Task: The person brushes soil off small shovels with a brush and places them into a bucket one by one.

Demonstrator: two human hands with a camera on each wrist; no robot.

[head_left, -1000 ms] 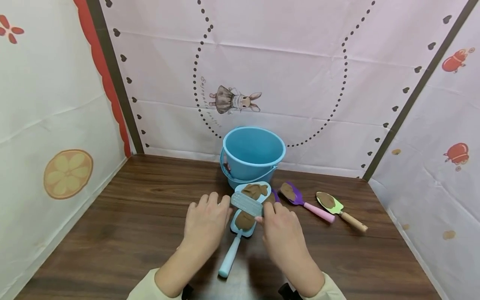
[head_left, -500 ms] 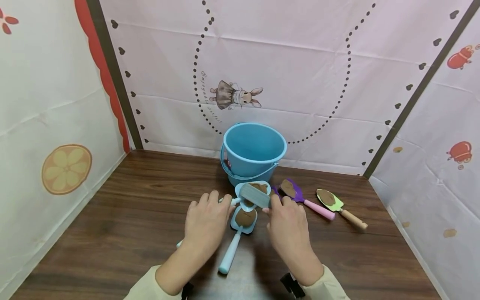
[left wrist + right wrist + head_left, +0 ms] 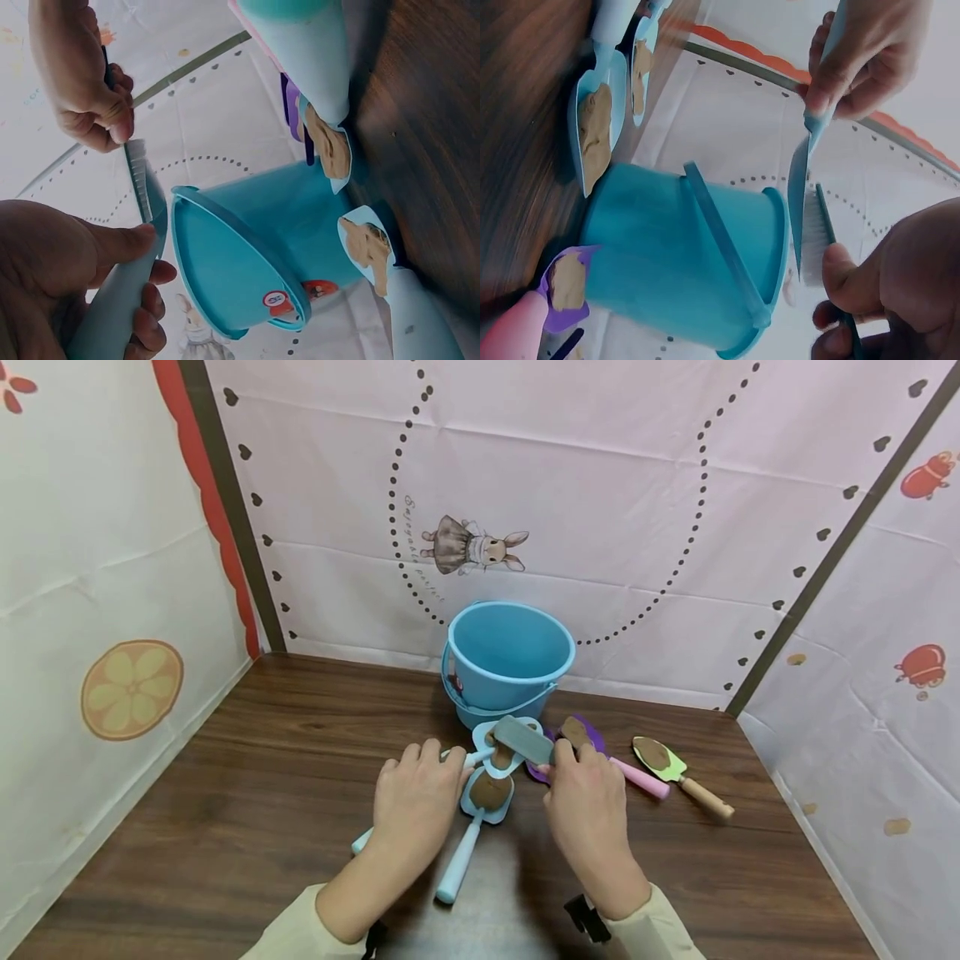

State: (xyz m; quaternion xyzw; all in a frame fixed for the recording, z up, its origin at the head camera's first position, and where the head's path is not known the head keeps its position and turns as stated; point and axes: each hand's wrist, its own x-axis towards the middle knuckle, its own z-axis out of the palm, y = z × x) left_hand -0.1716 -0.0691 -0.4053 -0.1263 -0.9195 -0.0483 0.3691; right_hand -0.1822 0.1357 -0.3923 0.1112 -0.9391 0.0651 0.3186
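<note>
My left hand [image 3: 420, 802] grips the handle of a light-blue shovel [image 3: 112, 307] held above the table. My right hand [image 3: 588, 802] holds a flat grey-green brush [image 3: 527, 741], pinched at one end. In the right wrist view, the brush's pale bristles [image 3: 814, 247] stand against the held shovel's blade [image 3: 798, 195]. Below the hands lies another light-blue shovel [image 3: 459, 864] with a mound of brown sand [image 3: 490, 792]. A further light-blue shovel with sand [image 3: 646, 67] sits behind, partly hidden by the brush in the head view.
A blue bucket [image 3: 502, 693] with its handle down stands at the back by the cloth wall. To its right lie a purple shovel with a pink handle [image 3: 639, 778] and a green shovel with a wooden handle [image 3: 707, 797], both bearing brown sand. More purple shows beside the right hand.
My right hand has moved the brush to the right and away from the body, baring more of the held shovel's blade. The left hand has hardly shifted.
</note>
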